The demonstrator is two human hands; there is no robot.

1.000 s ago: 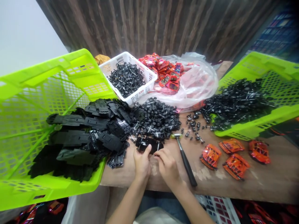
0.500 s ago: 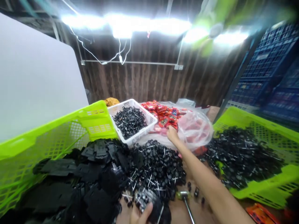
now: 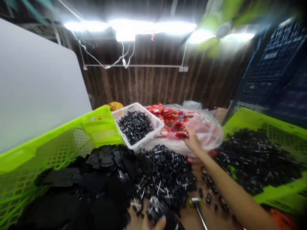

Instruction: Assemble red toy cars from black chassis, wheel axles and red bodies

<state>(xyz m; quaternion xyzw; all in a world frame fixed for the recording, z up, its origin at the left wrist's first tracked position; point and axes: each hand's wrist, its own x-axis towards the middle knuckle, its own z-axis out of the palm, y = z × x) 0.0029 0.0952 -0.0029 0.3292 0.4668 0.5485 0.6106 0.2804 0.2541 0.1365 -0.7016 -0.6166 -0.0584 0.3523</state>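
Note:
My right hand [image 3: 193,141] reaches forward and has its fingers closed on a shiny red toy car body [image 3: 181,134], at the front of a heap of similar red bodies [image 3: 165,112] in a clear plastic bag [image 3: 211,127]. Low in the view, my left hand [image 3: 154,223] grips a black plastic car chassis [image 3: 158,209], its thumb over the near side; the bottom edge of the picture cuts the hand off. Just beyond it lies a pile of small black wheels with metal axles [image 3: 165,172]. To its left are stacked flat black chassis plates [image 3: 96,182].
A hammer [image 3: 199,210] lies right of my left hand, near loose small black parts [image 3: 208,198]. A white basket [image 3: 141,143] holds more wheels and axles. Green crates stand at the left [image 3: 100,119] and right [image 3: 254,119]; the right one holds black parts.
My right hand has drawn slightly right and nearer, now with a red toy car body in its fingers. My left hand and the chassis appear slightly lower and further right.

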